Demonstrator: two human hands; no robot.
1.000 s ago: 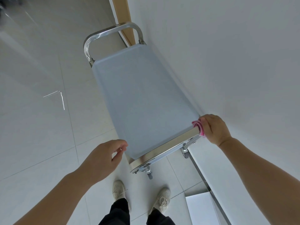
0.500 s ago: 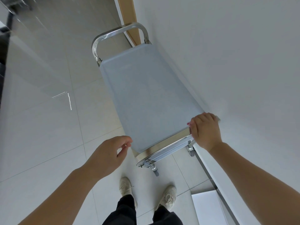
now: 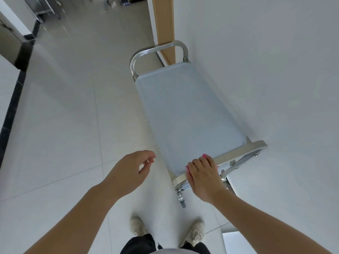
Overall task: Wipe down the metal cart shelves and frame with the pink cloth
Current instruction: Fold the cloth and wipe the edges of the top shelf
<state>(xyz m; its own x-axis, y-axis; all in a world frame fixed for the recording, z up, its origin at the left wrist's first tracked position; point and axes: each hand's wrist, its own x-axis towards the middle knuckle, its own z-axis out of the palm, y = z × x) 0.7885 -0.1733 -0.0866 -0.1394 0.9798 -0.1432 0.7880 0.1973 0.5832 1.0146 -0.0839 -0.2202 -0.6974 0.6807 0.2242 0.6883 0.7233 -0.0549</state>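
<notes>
A metal cart (image 3: 242, 150) with a pale blue-grey top shelf (image 3: 185, 114) stands along the white wall. Its curved handle (image 3: 157, 50) is at the far end. My right hand (image 3: 203, 176) presses the pink cloth (image 3: 204, 156) onto the near steel edge of the top shelf, near its left corner; only small bits of cloth show past the fingers. My left hand (image 3: 130, 173) hovers over the floor just left of the cart, fingers loosely curled and holding nothing. Lower shelves are mostly hidden under the top one.
The white wall (image 3: 266, 70) runs close along the cart's right side. A wooden door frame (image 3: 163, 24) stands behind the handle. Tiled floor (image 3: 73, 116) spreads to the left. My feet (image 3: 139, 226) are just below the cart's near end, by a caster (image 3: 182, 200).
My right hand slid the cloth leftward along the near steel edge, from the right corner toward the left corner. The view shifted, and the left hand stayed hovering beside the cart.
</notes>
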